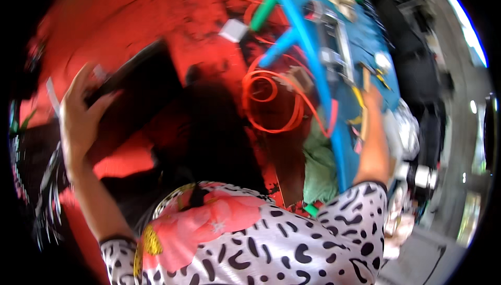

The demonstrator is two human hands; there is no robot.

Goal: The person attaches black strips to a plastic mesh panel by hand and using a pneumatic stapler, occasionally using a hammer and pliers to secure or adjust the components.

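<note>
My left hand [78, 115] is raised at the left, its thumb and fingers apart. Just beside it is a large dark flat-sided thing [143, 74], too dark and blurred to name; I see no firm grip on it. On the right, my right hand [372, 102] is closed round the wooden handle of a hammer [367, 80], whose dark head points away from me. The hammer is over the blue table [348, 173]. Close to that hand lie a yellow-handled tool [382, 79] and a long metal tool [342, 45], both smeared by motion.
A coiled orange hose [271, 126] lies on the red floor [130, 3] beside the table's blue legs. A white square piece [233, 30] is farther off. Green cloth [319, 165] hangs or lies by the table. A clear plastic bag [407, 128] is beyond my right forearm.
</note>
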